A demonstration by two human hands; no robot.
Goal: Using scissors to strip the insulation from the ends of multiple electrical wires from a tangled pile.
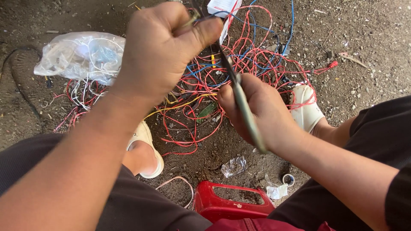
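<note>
Left hand pinching wire, right hand gripping blade

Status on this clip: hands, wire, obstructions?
Left hand fisted on wire end. Right hand grips tool. Wire tangle on the ground beneath.

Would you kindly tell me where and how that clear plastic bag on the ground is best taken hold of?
Probably best at the crumpled right-hand end of the bag, pinched from above. It lies flat on the dirt with loose folds there, nearest the left hand, and white wires trail out beneath its lower edge, so coming from below risks snagging them.
</note>
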